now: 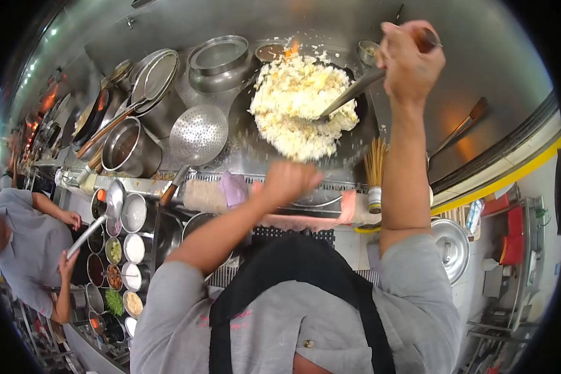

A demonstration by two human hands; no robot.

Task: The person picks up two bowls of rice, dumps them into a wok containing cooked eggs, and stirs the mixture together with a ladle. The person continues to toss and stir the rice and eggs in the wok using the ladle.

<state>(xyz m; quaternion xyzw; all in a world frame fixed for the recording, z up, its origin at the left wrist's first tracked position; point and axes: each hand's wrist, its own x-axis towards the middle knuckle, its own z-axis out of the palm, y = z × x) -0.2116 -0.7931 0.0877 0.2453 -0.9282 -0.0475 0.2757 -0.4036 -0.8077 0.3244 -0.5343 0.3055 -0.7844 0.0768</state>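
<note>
My one camera sits on my head, a fisheye view looking steeply down over my own shoulders and forward at the wok [305, 106], close at arm's reach.

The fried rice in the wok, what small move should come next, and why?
Probably draw the ladle back through the rice to fold it toward the centre. The right hand has the ladle's bowl buried in the heap, the left hand grips the wok's near edge, and grains are flying loose.
</note>
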